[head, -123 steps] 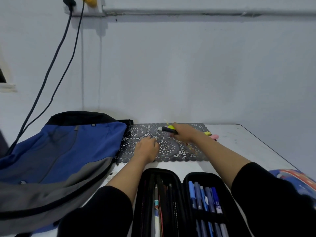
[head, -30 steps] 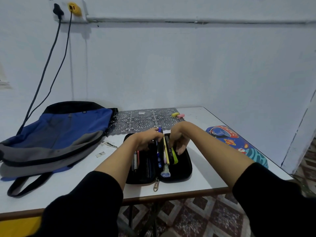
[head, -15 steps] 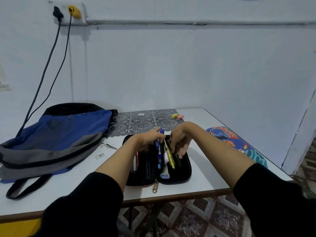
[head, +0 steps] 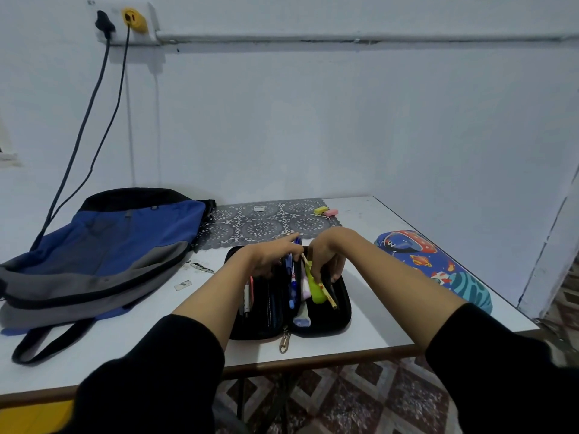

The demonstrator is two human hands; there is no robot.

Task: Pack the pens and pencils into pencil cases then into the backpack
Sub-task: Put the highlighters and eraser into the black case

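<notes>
Pencil case (head: 340, 322), black and unzipped flat, lies near the front edge of the white desk (head: 125, 349) with pens (head: 292, 291) and a green highlighter (head: 315, 291) in its halves; the blue and grey backpack (head: 125, 239) lies on the desk to its left and a space-print case (head: 438, 264) to its right. The right hand (head: 326, 255) curls over the right half and pinches a yellowish pencil (head: 328, 296) that slants across the highlighter. The left hand (head: 269, 255) sits at the middle flap with forefinger straight; whether its other fingers grip anything I cannot tell.
</notes>
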